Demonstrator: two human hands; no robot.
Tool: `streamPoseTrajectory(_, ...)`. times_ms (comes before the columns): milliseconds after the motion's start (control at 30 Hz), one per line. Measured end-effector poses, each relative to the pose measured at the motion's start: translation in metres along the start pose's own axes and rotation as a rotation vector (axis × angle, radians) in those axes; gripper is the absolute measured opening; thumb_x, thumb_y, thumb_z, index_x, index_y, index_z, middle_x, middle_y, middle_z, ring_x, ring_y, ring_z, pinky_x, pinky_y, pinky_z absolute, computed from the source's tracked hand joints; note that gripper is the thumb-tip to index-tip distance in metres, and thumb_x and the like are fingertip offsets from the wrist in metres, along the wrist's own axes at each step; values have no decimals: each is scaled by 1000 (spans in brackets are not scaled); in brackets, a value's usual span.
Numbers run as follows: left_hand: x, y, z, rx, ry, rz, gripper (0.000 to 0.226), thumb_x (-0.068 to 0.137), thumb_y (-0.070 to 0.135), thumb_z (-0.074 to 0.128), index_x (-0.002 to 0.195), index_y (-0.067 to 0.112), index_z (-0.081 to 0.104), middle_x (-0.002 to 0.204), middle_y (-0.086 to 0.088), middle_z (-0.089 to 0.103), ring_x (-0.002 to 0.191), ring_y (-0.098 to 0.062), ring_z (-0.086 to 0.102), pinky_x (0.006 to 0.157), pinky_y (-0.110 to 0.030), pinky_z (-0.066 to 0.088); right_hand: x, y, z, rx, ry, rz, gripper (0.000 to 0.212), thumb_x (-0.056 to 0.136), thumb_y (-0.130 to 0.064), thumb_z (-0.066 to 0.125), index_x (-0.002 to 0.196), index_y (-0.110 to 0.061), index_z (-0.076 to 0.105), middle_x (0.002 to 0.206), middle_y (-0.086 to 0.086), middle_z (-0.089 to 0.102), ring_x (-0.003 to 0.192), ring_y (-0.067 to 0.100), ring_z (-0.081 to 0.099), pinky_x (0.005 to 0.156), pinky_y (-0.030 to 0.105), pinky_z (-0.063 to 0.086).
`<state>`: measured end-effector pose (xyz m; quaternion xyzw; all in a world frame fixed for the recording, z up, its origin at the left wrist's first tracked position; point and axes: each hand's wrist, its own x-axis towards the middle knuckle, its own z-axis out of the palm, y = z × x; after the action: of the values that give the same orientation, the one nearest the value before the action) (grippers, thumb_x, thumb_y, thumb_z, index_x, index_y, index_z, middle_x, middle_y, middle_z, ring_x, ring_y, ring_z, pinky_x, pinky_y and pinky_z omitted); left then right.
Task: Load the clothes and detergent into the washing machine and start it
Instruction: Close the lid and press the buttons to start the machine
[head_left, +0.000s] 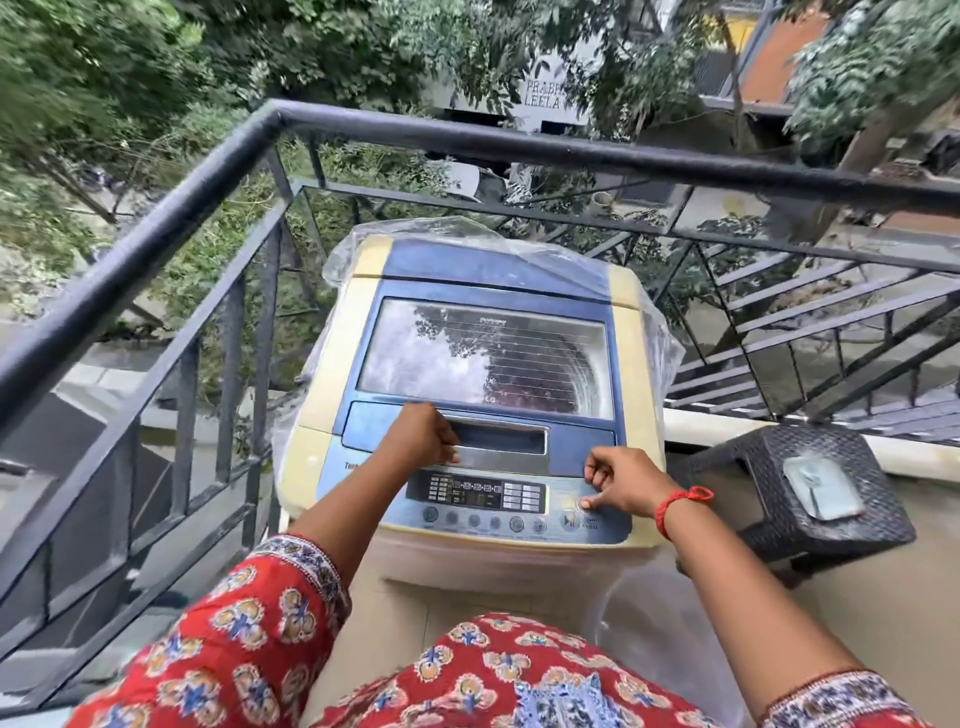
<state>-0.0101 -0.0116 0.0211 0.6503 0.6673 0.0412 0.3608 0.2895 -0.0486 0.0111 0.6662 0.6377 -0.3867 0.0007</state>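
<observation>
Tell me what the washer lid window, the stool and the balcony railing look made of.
Lid window: glass or clear plastic, glossy, mirrors sky and tree.
Stool: likely moulded plastic, dark, woven-wicker pattern.
Railing: painted metal, dull black, tubular bar over thin struts.

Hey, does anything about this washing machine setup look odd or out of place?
Only the clear plastic cover: it is bunched loosely behind and beside the washing machine instead of covering it. The lid is closed and sits straight; nothing looks spilled or damaged.
</observation>
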Motion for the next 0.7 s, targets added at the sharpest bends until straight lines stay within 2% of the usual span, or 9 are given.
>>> streamPoseTrajectory(100,-1,-3,1,-15,-7,15,29,68,21,86,94,9,77,89,-10,76,88,-18,70,68,-21,44,-2,-1,2,-35,14,-36,32,62,-13,88,79,-16,62,74,-2,60,66,12,52,69,28,51)
streamPoseTrajectory(267,1,-6,0,-27,-12,24,29,67,22,86,91,9,78,88,-8,76,89,-18,69,68,-20,41,-8,-3,9,-46,48,-112,37,59,-28,90,83,-21,62,82,-2,61,67,8,50,61,14,42)
streamPoseTrajectory(433,4,-5,-3,-28,-23,31,29,67,23,86,92,10,78,88,-9,76,88,-17,69,68,-20,41,-7,-7,16,-100,59,-108,48,50,-30,92,83,-23,58,87,-3,49,69,11,48,64,18,40)
streamPoseTrajectory(567,4,-4,-5,-41,-40,32,29,67,23,86,91,11,78,86,-10,75,87,-18,69,69,-21,43,-6,-5,18,-101,63,-101,49,49,-30,93,81,-24,57,88,-2,49,67,9,45,61,17,37)
streamPoseTrajectory(700,2,-5,-4,-58,-34,40,31,67,21,86,94,8,77,88,-11,75,86,-15,68,71,-19,41,-7,-5,21,-91,80,-95,49,48,-29,93,81,-26,56,88,-2,49,69,12,47,64,18,40)
